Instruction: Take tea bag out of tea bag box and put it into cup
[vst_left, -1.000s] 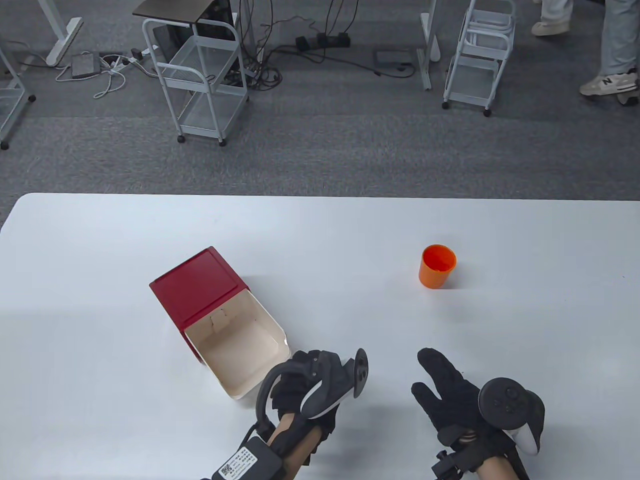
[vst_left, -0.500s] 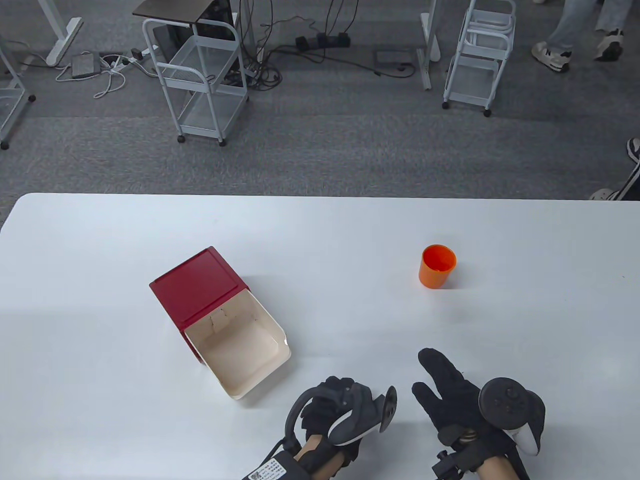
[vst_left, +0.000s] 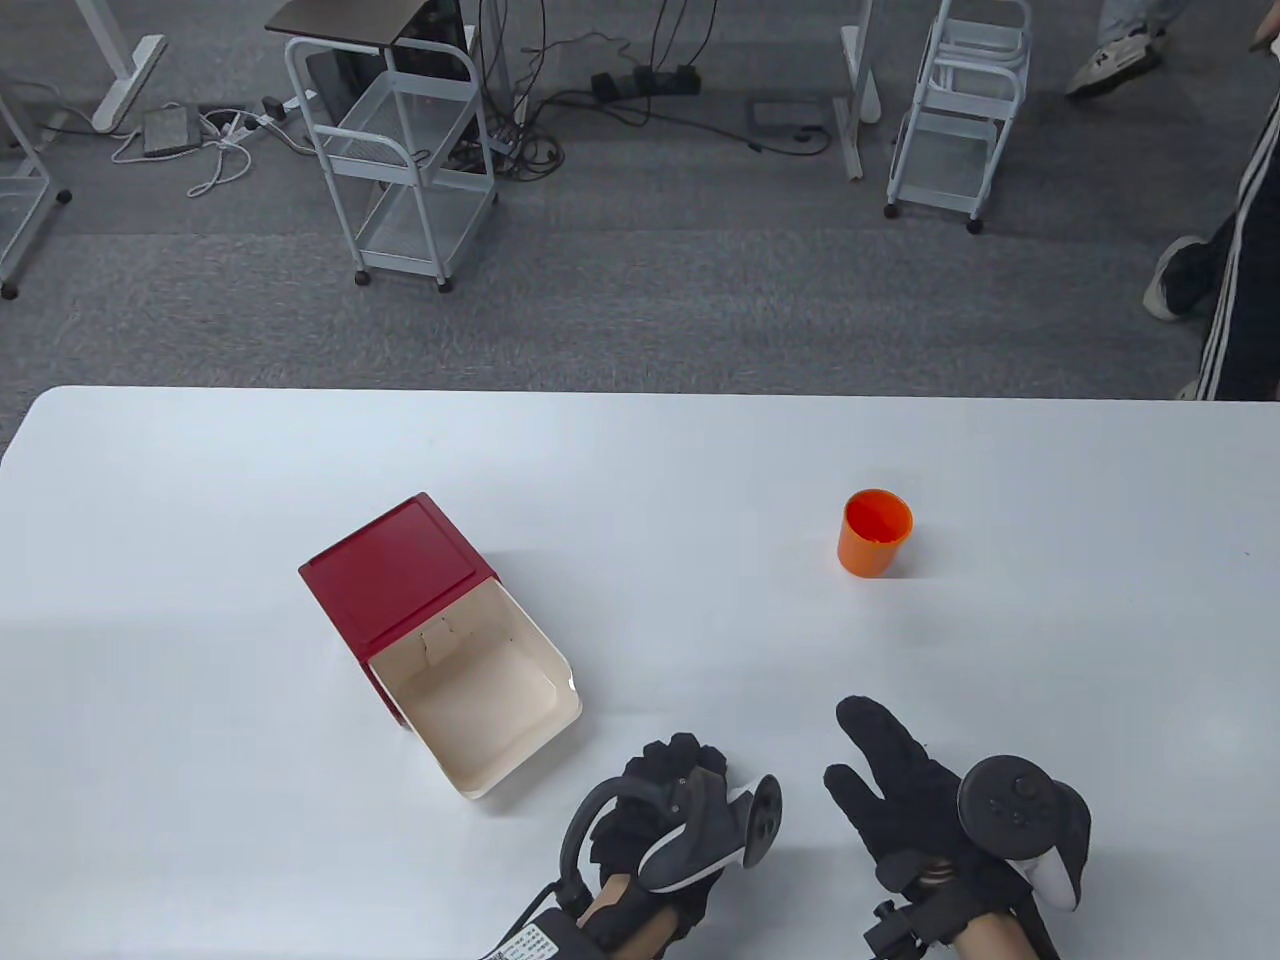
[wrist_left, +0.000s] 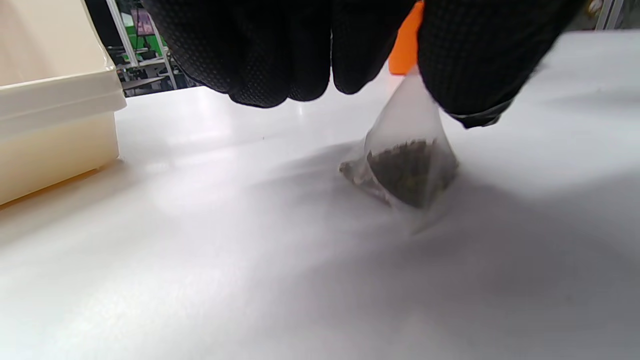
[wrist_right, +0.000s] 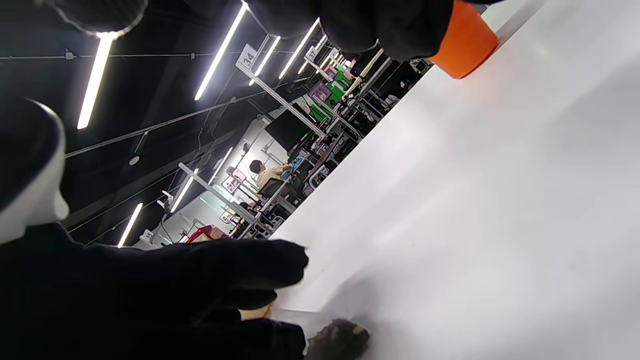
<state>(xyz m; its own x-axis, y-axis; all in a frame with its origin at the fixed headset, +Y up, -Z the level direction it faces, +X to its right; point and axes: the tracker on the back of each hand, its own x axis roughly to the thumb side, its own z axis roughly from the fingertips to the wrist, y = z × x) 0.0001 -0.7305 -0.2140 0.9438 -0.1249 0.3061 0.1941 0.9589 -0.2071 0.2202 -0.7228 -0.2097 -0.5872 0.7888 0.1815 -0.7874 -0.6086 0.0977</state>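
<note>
- Left hand (vst_left: 665, 815) near the table's (vst_left: 200, 800) front edge, fingers (wrist_left: 465, 60) pinching the top of a pyramid tea bag (wrist_left: 407, 165); the bag's base touches the table.
- Right hand (vst_left: 920, 800) rests open just beside it, fingers spread, holding nothing.
- Tea bag box (vst_left: 440, 640) lies open, front-left of centre.
- Orange cup (vst_left: 875, 532) stands upright, well apart, right of centre.

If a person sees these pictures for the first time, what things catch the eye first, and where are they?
The orange cup stands out on the right half of the white table, and the red box with its open cream drawer sits to the left. Near the front edge, the left hand pinches the top of a pyramid tea bag whose base touches the table. The right hand rests beside it, fingers spread.
</note>
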